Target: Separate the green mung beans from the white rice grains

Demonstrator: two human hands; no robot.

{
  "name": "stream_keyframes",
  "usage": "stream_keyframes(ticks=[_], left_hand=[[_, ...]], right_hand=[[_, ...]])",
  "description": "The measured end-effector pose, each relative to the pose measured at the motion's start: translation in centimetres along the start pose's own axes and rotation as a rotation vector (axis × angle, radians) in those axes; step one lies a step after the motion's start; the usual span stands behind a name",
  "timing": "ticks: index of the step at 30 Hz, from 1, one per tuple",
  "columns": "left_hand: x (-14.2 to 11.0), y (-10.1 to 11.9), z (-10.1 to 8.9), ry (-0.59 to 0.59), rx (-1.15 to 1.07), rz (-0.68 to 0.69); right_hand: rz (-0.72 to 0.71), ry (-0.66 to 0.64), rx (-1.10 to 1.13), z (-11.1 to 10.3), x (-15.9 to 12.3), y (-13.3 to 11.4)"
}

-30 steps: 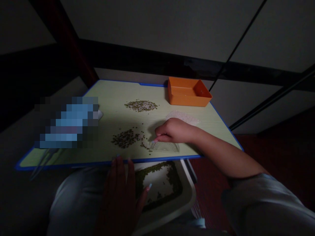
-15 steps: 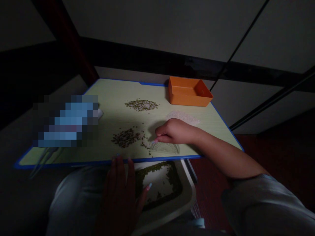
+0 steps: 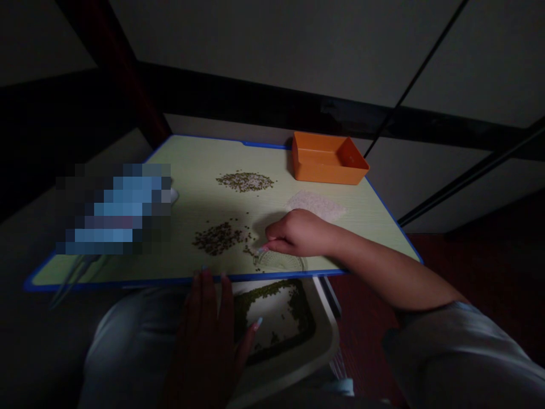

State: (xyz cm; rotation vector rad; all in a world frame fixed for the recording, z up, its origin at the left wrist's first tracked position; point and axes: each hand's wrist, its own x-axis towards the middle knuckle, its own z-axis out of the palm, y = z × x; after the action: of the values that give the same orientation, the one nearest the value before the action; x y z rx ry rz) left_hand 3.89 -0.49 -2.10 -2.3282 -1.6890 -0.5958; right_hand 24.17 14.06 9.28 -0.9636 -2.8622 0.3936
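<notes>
My right hand is closed, its thumb and fingers pinching the upper edge of a clear protractor that lies near the front edge of the board. Just left of the protractor are a few loose dark grains, beside a pile of dark beans. Behind my right hand spreads a patch of white rice-like grains. Farther back sits a heap of green and white grains mixed together. My left hand rests with fingers outstretched at the board's front edge, holding nothing, partly over a white tub.
An orange box stands at the back right of the pale, blue-edged tabletop. Green beans line the tub below its front edge. A blurred-out bluish object lies at the left. Cabinet panels rise behind.
My right hand has shifted slightly left and towards me, and the protractor slid with it to the loose grains. My left hand stays where it was.
</notes>
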Motion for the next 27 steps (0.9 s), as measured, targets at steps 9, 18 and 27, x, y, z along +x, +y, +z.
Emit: stream_keyframes(ticks=[9,18,27], left_hand=[[0.2,0.0,-0.1,-0.001,0.023,0.013],[0.1,0.0,-0.1,0.022,0.017,0.010],[0.2,0.1,-0.3,0.017,0.015,0.010]], right_hand=[[0.108,-0.056,-0.047,-0.7,0.0,0.0],[0.064,-0.071,0.052,-1.6,-0.3,0.8],[0.057,-0.028,0.096,-1.8,-0.4,1.3]])
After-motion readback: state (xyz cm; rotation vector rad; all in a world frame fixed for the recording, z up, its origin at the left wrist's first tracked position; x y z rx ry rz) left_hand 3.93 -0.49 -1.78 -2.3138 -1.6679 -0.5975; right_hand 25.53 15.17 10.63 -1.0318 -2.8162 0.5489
